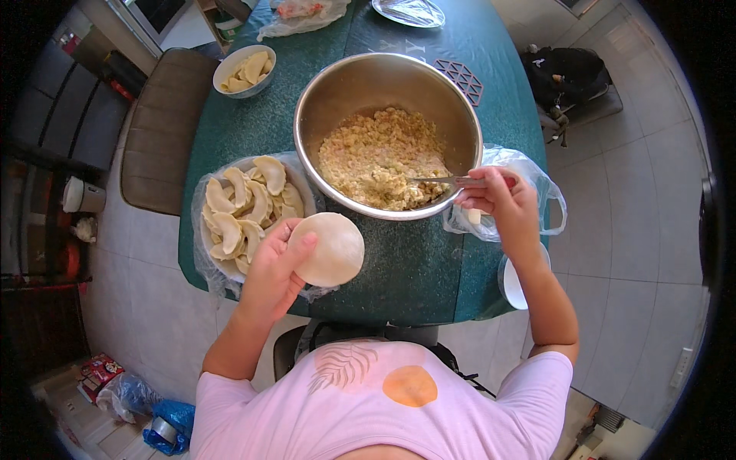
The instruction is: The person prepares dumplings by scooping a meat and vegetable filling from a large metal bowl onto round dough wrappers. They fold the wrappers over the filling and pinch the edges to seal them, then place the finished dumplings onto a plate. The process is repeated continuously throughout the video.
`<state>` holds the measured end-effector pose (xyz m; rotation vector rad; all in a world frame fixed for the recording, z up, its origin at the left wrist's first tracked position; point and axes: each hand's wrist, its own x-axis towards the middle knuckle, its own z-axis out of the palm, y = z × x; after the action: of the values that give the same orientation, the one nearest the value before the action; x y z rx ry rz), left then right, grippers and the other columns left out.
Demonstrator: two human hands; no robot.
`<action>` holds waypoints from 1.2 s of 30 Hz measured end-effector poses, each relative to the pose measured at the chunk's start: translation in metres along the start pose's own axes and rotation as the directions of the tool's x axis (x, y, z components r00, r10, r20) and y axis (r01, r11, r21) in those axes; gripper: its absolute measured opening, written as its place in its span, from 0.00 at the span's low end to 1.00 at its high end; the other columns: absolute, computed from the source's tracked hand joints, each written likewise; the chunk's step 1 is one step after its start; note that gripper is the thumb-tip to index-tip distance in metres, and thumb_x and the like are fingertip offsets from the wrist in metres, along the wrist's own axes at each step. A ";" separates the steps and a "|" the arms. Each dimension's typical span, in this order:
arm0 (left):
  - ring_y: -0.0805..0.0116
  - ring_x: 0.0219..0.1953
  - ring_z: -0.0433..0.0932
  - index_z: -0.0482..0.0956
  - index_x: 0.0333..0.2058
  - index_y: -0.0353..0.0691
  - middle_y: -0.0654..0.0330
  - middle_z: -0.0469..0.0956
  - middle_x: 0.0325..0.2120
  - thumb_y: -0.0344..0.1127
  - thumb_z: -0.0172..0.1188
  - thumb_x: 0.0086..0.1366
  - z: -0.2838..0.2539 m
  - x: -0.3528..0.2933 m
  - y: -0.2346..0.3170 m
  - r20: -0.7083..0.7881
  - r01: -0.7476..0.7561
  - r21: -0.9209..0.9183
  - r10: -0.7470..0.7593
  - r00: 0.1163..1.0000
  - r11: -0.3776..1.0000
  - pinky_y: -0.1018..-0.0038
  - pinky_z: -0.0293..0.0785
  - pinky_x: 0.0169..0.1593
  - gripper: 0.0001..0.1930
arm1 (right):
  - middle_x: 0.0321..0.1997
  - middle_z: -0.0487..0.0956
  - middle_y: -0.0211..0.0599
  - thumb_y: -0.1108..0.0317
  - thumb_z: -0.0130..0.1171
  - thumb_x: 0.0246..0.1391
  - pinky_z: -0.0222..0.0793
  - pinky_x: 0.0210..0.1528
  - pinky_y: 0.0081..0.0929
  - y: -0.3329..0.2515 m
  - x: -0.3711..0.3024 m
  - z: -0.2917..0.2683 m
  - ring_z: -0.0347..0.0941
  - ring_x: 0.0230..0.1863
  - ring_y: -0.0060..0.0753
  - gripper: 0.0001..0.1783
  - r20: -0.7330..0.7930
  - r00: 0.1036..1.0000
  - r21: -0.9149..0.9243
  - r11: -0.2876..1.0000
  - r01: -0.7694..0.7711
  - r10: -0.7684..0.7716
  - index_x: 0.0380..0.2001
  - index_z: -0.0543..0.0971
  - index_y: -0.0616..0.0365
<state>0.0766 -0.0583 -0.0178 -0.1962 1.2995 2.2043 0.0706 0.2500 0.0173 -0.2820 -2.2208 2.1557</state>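
A round, pale dumpling wrapper lies flat across the fingers of my left hand, with the thumb pressed on its edge. My right hand grips the handle of a metal spoon over the near right rim of a large steel bowl. The spoon's tip is sunk in the crumbly, yellowish filling, so its shape is partly hidden. Left of the steel bowl, several folded dumplings are heaped on a plastic-covered dish, close beside my left hand.
A white bowl with more dumplings stands at the far left. A clear plastic bag lies under my right hand, and a white bowl sits at the right table edge. Behind are a hexagonal trivet and a covered plate.
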 end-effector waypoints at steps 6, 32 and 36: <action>0.60 0.53 0.71 0.60 0.55 0.29 0.49 0.70 0.49 0.32 0.46 0.68 0.018 0.017 0.011 0.104 0.171 -0.325 -0.145 0.984 0.930 0.64 0.68 0.57 0.20 | 0.39 0.79 0.55 0.66 0.44 0.63 0.78 0.40 0.24 -0.007 0.008 -0.022 0.80 0.37 0.37 0.15 -0.018 0.996 0.289 0.954 -0.079 0.088 0.40 0.74 0.69; 0.51 0.59 0.64 0.51 0.58 0.25 0.41 0.61 0.56 0.34 0.32 0.71 0.039 0.069 0.029 0.453 0.415 -0.629 -0.124 0.883 0.658 0.55 0.60 0.63 0.21 | 0.43 0.78 0.48 0.75 0.58 0.47 0.75 0.45 0.32 -0.038 -0.042 -0.006 0.78 0.44 0.42 0.08 0.801 0.221 -0.313 -0.073 0.947 -0.557 0.32 0.77 0.67; 0.52 0.58 0.65 0.52 0.58 0.25 0.41 0.62 0.56 0.34 0.32 0.71 0.039 0.066 0.030 0.400 0.398 -0.591 -0.173 0.900 0.702 0.56 0.61 0.62 0.21 | 0.43 0.78 0.48 0.75 0.58 0.47 0.76 0.46 0.32 -0.040 -0.044 -0.010 0.78 0.44 0.42 0.08 0.816 0.194 -0.299 -0.110 0.948 -0.544 0.32 0.77 0.67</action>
<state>0.0121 -0.0104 -0.0006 -0.2780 0.2345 2.2037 0.1109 0.2521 0.0616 1.4234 -2.2622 0.3438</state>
